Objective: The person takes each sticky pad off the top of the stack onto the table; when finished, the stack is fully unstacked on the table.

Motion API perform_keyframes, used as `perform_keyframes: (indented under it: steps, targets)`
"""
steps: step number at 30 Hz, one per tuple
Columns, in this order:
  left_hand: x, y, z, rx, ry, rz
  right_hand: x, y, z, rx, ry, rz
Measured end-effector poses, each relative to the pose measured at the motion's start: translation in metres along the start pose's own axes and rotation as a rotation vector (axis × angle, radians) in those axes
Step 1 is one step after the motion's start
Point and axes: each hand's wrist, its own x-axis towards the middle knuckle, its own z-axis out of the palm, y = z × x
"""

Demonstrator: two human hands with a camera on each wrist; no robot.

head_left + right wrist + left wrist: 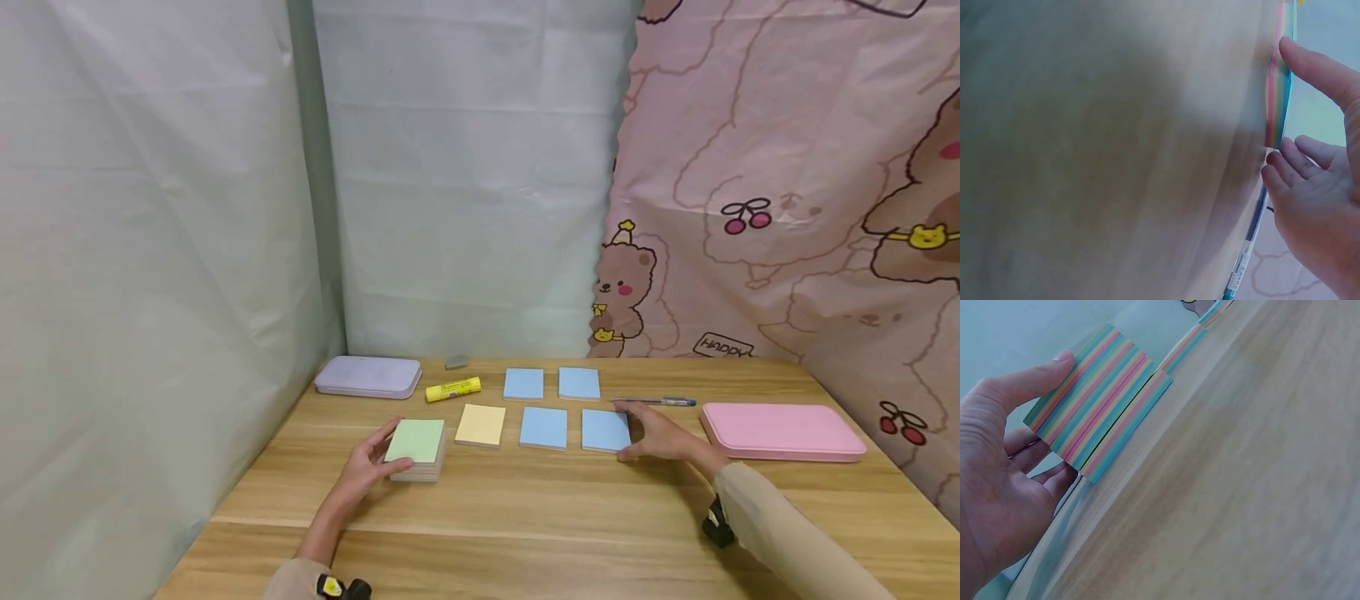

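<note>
My left hand [365, 463] grips a tall stack of sticky note pads [417, 446] at its left side, thumb on the near face and fingers behind. The stack is green on top; striped pink, yellow, green and blue edges show on the stack [1094, 403] in the left wrist view. At the right, my right hand [660, 435] holds a blue sticky note pad [606, 430] by its right end, thumb [1316, 69] at the near edge and fingers at the far edge. That pad lies low at the table. Beside the stack sits a yellow sticky note pad [481, 425].
Several more blue pads [543, 427] lie in two rows. Behind are a yellow glue stick [453, 389], a small grey block [456, 362] and a lavender case [369, 377]. A pen [663, 402] and a pink case [782, 431] lie to the right on the wooden table [510, 533].
</note>
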Motion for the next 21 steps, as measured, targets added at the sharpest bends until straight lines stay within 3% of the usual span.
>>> perform_keyframes:
  steps: [4, 9, 15, 21]
  targets:
    - [0.0, -0.002, 0.001, 0.007, -0.003, -0.008, -0.004, -0.006, 0.0, 0.039, 0.031, 0.012]
    - [0.0, -0.003, 0.0, 0.004, 0.0, -0.036, -0.002, -0.021, 0.01, 0.078, 0.095, -0.062]
    - [0.003, -0.002, -0.001, -0.003, -0.006, -0.034, 0.013, -0.046, 0.024, 0.175, 0.145, -0.115]
    - [0.002, -0.003, 0.0, -0.004, -0.001, -0.023, 0.032, -0.071, 0.042, 0.255, 0.131, -0.108]
